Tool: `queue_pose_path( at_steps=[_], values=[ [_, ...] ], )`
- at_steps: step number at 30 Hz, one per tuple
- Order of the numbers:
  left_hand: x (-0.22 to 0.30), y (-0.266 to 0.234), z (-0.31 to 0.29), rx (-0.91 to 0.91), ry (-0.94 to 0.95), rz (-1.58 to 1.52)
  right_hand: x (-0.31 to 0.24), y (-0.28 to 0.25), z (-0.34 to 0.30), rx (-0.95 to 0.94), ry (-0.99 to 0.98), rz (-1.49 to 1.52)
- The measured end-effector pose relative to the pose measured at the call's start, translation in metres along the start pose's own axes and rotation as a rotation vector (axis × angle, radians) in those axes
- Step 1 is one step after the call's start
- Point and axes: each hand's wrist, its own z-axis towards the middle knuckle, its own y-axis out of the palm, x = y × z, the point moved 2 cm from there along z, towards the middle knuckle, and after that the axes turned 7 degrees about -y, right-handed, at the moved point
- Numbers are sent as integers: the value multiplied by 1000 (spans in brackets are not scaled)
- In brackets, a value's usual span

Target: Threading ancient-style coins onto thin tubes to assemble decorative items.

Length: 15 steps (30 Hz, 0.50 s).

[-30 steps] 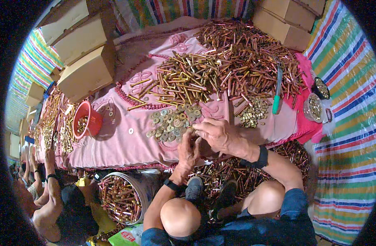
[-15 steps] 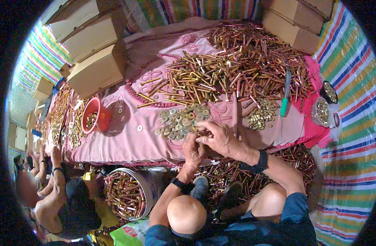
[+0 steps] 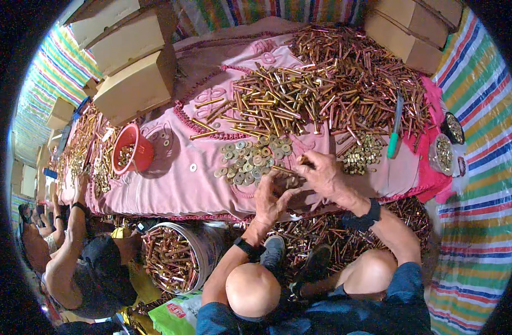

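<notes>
My left hand [image 3: 271, 198] is curled at the near side of the washers, holding a gold-coloured bolt [image 3: 283, 170] that juts up past its fingers. Just right of it, my right hand [image 3: 324, 176] has thumb and fingers pinched together, apart from the left. What sits in that pinch is too small to make out. A loose heap of round metal washers [image 3: 246, 163] lies on the pink cloth [image 3: 161, 195] just beyond my left hand. Beside my right hand is a small pile of brassy nuts or sleeves [image 3: 361, 155].
A large mound of long bolts [image 3: 323, 92] covers the far side. A green-handled tool [image 3: 392, 144] lies at right near bags of small parts [image 3: 444, 153]. Left stand a red bucket [image 3: 141, 153] and cardboard boxes [image 3: 136, 89]. Below are a bucket of bolts [image 3: 169, 259] and a co-worker [image 3: 99, 273].
My hands have drawn apart from touching each other; the right has shifted right toward the nuts. The bolt now shows above my left fingers. The view has moved slightly.
</notes>
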Motion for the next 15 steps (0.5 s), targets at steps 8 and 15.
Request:
queue_pose_path(
  at_steps=[8, 15],
  values=[
    [-5, -5, 0, 18, 14, -1, -38, -60, 16, 282, -108, 120],
    [3, 1, 7, -17, 43, 55, 28, -19, -1, 138, 0, -19]
  ],
)
